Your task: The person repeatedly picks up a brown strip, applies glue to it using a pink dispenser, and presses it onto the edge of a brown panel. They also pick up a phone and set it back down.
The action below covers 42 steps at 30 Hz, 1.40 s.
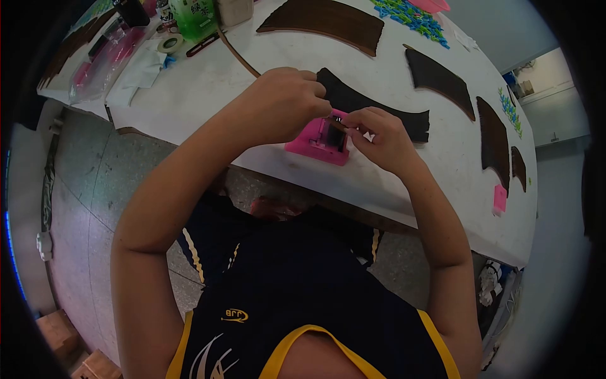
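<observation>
A pink device (305, 146) with a dark roller-like part sits near the table's front edge. Over its left side is my left hand (283, 104), fingers curled closed on a thin brown strip (238, 55) that runs up and away to the back left. My right hand (382, 138) is at the device's right side, thumb and forefinger pinched together on a short brown piece over the dark part, apparently the same strip. Fingers partly hide the contact. Just behind both hands lies a curved black panel (366, 101).
Curved dark panels (328, 25) are spread over the white table (202, 95). Blue and green small pieces (413, 22) lie at the back. A green bottle (192, 19) and tape roll (170, 43) stand back left; a pink block (499, 200) is at right.
</observation>
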Motion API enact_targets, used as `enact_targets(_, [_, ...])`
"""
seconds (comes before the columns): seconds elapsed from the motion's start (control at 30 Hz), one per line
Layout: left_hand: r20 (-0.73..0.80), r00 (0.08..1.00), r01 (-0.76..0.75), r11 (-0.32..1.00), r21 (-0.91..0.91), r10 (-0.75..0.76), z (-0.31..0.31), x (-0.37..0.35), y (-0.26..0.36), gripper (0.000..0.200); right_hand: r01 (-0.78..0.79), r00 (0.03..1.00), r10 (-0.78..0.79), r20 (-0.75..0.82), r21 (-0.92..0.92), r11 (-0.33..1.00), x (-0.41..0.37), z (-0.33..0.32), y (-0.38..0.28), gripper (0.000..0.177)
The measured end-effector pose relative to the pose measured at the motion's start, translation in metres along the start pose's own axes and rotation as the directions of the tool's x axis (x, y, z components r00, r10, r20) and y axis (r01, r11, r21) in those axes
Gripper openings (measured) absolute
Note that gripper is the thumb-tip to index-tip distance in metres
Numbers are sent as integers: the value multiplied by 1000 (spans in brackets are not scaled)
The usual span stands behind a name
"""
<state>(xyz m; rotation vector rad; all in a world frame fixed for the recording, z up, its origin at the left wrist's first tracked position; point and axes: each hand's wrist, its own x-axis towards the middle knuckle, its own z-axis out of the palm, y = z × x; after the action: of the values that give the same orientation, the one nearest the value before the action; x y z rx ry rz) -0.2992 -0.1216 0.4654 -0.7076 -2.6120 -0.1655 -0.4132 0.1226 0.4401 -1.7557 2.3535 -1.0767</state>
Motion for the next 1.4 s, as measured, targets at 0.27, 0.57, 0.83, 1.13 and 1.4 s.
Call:
enact_targets(0.27, [-95,995,-11,997,-79,3,30,-6,8,22,2,999,0,52,-35,999,-12,-12,9,19])
enact_targets(0.57, [-104,994,18,996,-83,-27,31,-6,12,14,2,999,0,45,-41,999,-15,-11,12,19])
enact_targets(0.83, [-115,993,9,993,-115,-22,33,-7,11,19,-5,999,7,39,-58,998,-35,-25,16,20])
enact_targets(1.13, [-127,992,-13,990,-140,-5,37,-3,13,21,-272,961,275,-7,-178,946,-127,-94,46,16])
enact_targets(1.4, [-90,996,-9,991,-134,-3,37,4,13,18,-399,916,393,-75,-250,882,-154,-107,42,18])
